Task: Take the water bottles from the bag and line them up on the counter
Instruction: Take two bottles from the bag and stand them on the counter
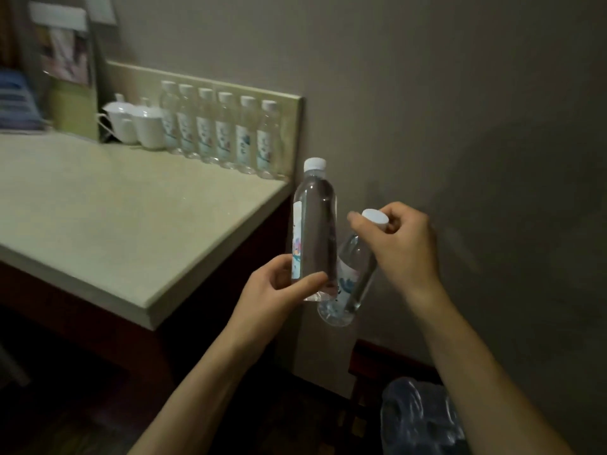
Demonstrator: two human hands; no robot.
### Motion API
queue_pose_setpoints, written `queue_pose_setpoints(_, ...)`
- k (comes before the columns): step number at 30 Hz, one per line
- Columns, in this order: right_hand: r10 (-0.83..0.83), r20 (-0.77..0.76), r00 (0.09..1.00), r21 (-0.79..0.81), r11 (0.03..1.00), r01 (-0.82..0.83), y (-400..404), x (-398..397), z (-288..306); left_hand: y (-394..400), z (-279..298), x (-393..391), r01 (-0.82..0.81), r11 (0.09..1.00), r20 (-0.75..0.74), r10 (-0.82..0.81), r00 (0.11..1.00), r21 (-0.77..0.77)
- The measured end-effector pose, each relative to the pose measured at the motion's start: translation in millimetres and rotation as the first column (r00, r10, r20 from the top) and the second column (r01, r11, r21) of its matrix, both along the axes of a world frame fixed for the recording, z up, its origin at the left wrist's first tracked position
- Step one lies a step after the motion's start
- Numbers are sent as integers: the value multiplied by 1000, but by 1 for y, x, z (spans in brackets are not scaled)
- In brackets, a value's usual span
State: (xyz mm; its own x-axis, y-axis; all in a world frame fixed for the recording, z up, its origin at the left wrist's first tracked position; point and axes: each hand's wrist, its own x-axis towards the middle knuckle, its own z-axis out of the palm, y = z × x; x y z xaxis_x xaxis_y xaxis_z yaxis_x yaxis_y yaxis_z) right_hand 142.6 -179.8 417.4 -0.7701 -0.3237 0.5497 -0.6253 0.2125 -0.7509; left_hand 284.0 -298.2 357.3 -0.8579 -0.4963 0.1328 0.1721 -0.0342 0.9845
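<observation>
My left hand (pixel 279 287) grips the lower part of an upright clear water bottle (pixel 314 224) with a white cap, held just off the counter's right end. My right hand (pixel 399 239) pinches a second bottle (pixel 353 277) by its white cap, so it hangs tilted behind the first. Several matching bottles (pixel 223 129) stand in a row along the backsplash on the pale counter (pixel 115 218). The clear plastic bag (pixel 420 418) lies low at the bottom right, below my right forearm.
Two white lidded cups (pixel 138 123) stand left of the bottle row. A brochure holder (pixel 65 60) and folded blue cloth (pixel 16 100) sit at the counter's far left. The grey wall (pixel 460 93) lies right of the counter. Dark floor below.
</observation>
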Motion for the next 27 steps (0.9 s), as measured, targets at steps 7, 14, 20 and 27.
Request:
queue_pose_setpoints(7, 165, -69, 984, -92, 981, -171, -94, 14, 60, -71, 48, 23, -176, 977, -33, 173, 984, -121)
queue_pose_setpoints(14, 277, -47, 960, -135, 950, -281, -204, -3, 67, -189, 70, 12, -342, 910, -4, 351, 936, -233)
queue_pose_setpoints(20, 313, -13, 950, -127, 941, -312, -287, -17, 59, -274, 56, -14, -469, 832, 14, 495, 869, -297)
queue_pose_setpoints(27, 297, 65, 953, -84, 953, -291, -362, -18, 48, -358, 40, -35, -520, 803, 9, 546, 838, -292)
